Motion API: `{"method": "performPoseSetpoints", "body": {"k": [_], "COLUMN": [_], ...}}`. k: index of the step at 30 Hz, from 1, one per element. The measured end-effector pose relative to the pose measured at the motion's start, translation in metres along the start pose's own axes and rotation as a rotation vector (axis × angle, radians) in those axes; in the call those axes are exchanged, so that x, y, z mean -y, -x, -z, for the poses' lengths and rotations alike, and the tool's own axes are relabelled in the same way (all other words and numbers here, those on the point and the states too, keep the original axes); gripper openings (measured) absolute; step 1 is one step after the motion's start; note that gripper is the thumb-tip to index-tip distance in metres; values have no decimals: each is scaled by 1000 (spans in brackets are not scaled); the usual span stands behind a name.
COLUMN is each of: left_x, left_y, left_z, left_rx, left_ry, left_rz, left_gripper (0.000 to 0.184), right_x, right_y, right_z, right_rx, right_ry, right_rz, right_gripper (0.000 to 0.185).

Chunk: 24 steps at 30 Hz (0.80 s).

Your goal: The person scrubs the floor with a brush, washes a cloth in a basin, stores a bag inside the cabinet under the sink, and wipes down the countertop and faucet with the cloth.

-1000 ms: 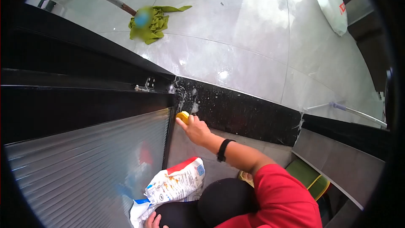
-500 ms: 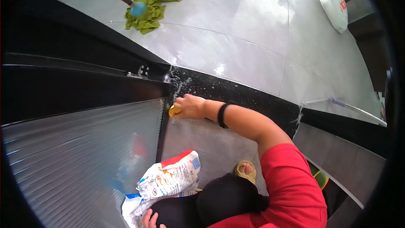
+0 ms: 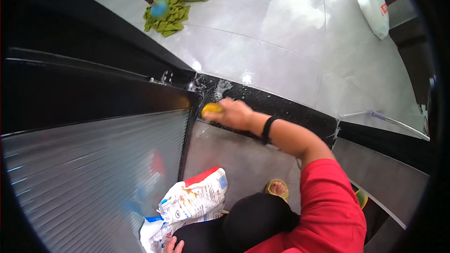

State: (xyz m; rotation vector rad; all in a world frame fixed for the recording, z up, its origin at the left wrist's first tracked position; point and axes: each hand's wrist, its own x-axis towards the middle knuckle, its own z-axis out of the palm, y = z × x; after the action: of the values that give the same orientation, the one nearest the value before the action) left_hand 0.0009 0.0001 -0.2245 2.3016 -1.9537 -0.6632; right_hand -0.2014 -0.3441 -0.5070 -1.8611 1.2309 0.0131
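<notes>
My right hand (image 3: 233,114) is closed around a yellow sponge (image 3: 212,109) over the black threshold strip (image 3: 262,100), close to the door frame's foot. White foam (image 3: 222,88) and wet droplets lie on the strip just beyond the hand. At the bottom edge, only the fingers of my left hand (image 3: 174,245) show; they are apart and rest by my black-clad knee, beside a printed white bag (image 3: 199,194). The rest of that hand is out of view.
A ribbed glass door (image 3: 103,168) with a black frame stands on the left. A green mop head (image 3: 171,16) lies on the tiles beyond the threshold. A white carrier bag (image 3: 372,9) sits at top right, and a metal-handled tool (image 3: 393,121) lies at right.
My right hand and the sponge have moved right and slightly up, away from the door frame's edge. The foam on the strip has a different shape. My left hand stays by the knee.
</notes>
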Motion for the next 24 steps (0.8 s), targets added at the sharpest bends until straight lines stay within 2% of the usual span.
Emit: {"method": "performPoseSetpoints", "body": {"k": [1, 2, 4, 5, 6, 7, 8, 10, 12, 14, 16, 17, 18, 20, 21, 24], "left_x": [-2, -4, -8, 12, 14, 16, 16, 16, 15, 28, 32, 34, 35, 37, 45, 55], "left_y": [1, 2, -6, 17, 11, 6, 2, 1, 2, 5, 6, 5, 7, 8, 7, 5], "left_z": [5, 13, 13, 1, -3, -5, -6, -2, 4, -7, -7, -7, -8, -15, -19, -13], "left_rx": [43, 50, 154, -74, -80, -64, -46, 12, 75, 33, 21, 7, 0, -10, -7, 63], "left_ry": [13, 8, 219, 81, 83, 73, 56, 13, -12, -3, 68, 102, 141, 239, 241, 167], "left_rz": [16, 20, 707, 37, 17, -7, -23, -43, -55, -88, -40, -12, 22, 88, 81, -59], "left_gripper": [41, 41, 41, 41, 41, 41, 41, 41, 41, 41, 40, 40, 39, 39, 39, 39], "right_x": [0, -4, -37, -24, -5, 2, 18, 22, 18, 9, 23, 45, 43, 29, 15, 13], "right_y": [10, 15, 5, 7, 5, -12, -28, -72, -76, -86, -108, -104, -108, -108, -99, -102], "right_z": [28, 63, 47, 52, 51, 39, 35, 10, 1, 18, 36, 58, 51, 35, 32, 27], "right_rx": [-47, 38, -302, -314, -328, -445, -464, -484, -479, -496, -2, 240, 236, -118, -226, -184], "right_ry": [-72, -323, 482, 429, 367, 273, 144, 153, 182, 251, 732, 745, 744, 496, 366, 451], "right_rz": [-109, -243, 39, 114, 187, 251, 225, 223, 242, 259, 246, 133, 134, 265, 332, 289], "right_gripper": [49, 43, 38, 34, 31, 32, 33, 32, 28, 25, 25, 26, 26, 27, 26, 26]}}
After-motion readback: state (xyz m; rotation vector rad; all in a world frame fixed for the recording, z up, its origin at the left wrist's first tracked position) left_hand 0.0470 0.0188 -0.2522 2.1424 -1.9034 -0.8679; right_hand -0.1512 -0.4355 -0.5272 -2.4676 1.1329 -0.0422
